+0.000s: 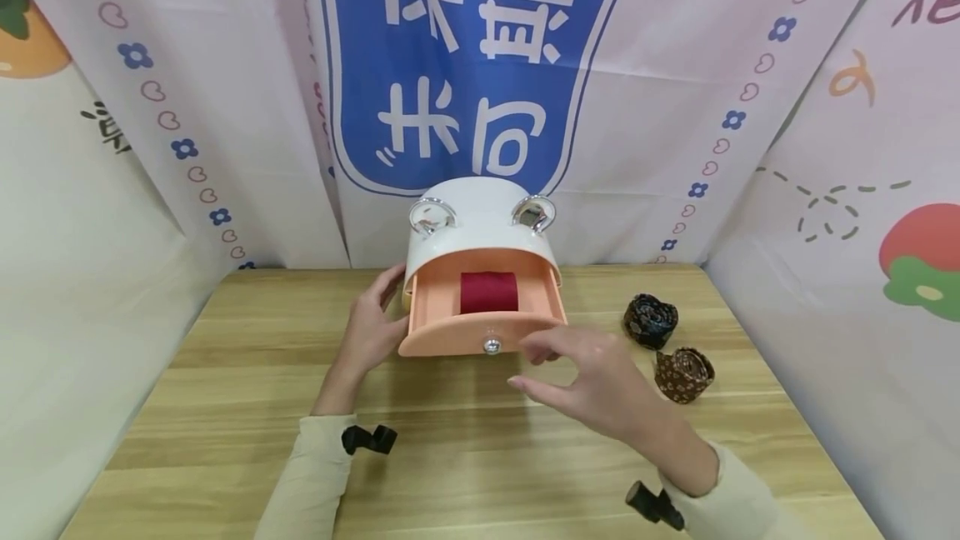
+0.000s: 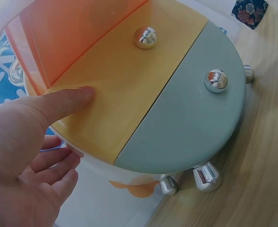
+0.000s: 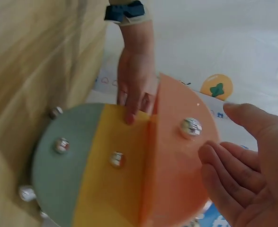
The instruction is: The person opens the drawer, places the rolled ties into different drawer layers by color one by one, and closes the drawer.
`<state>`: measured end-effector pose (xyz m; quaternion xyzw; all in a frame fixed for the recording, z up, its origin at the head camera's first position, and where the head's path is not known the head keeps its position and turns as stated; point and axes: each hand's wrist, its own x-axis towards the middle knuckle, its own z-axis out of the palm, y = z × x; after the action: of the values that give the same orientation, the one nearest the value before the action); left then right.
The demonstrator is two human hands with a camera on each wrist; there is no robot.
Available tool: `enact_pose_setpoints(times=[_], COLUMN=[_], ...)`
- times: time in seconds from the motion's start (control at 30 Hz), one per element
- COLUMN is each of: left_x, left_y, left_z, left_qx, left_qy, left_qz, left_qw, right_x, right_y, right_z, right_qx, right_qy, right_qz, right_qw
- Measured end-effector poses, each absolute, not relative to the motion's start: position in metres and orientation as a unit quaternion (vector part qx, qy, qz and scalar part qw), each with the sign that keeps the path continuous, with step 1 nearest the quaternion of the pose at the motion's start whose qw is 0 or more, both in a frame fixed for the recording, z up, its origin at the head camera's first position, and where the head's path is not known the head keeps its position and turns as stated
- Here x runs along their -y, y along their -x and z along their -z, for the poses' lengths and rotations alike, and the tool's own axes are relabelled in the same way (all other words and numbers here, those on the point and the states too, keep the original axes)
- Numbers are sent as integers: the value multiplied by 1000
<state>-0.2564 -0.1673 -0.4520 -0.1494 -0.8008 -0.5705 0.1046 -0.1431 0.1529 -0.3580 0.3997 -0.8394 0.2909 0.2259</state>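
Crimson cloth roll (image 1: 489, 292), one: lies inside the peach drawer (image 1: 450, 338), midway between its side walls, longer visible side running left to right, parallel with the drawer's front panel; whether it touches that panel cannot be told. Peach drawer, uppermost of three: stands drawn out towards the person from a white cabinet (image 1: 482, 219), which is placed midway along the far edge of the wood-grain tabletop (image 1: 247, 415). Chrome knob (image 1: 492, 346), one, mounted at the middle of the front panel. Right hand (image 1: 602, 382): off the panel's right corner, fingertips nearer to the roll than those of the other hand; from them the roll lies beyond the panel and slightly left, the panel standing between, while the knob is just beside, to the left. Grip: thumb and fingers well parted, fingers bent, nothing held; contact with the panel cannot be told. Left hand (image 1: 372, 326): at the cabinet's left side; thumb laid straight on the front of the yellow drawer (image 2: 124, 90), remaining fingers along the side wall, nothing pinched. Green drawer (image 2: 186, 113), one, lowest, flush with the yellow. Black patterned roll (image 1: 649, 321) and brown floral roll (image 1: 681, 377), one each: near the tabletop's right edge, the black one nearer the far right corner.
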Motion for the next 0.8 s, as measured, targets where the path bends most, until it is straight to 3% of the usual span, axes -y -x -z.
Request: enact_pose_setpoints(times=[0.37,0.8], left_x=[167,167], left_y=[256,256], left_z=[450,450], left_qx=[802,808], left_qy=[147,147], left_qz=[569,561], left_qw=[107,104], right_x=[-130,-101], right_y=[147,157], right_z=[415,435], right_qx=[810,783], right_qy=[-349,-306], right_qz=[-350,-414], right_qw=[316,349])
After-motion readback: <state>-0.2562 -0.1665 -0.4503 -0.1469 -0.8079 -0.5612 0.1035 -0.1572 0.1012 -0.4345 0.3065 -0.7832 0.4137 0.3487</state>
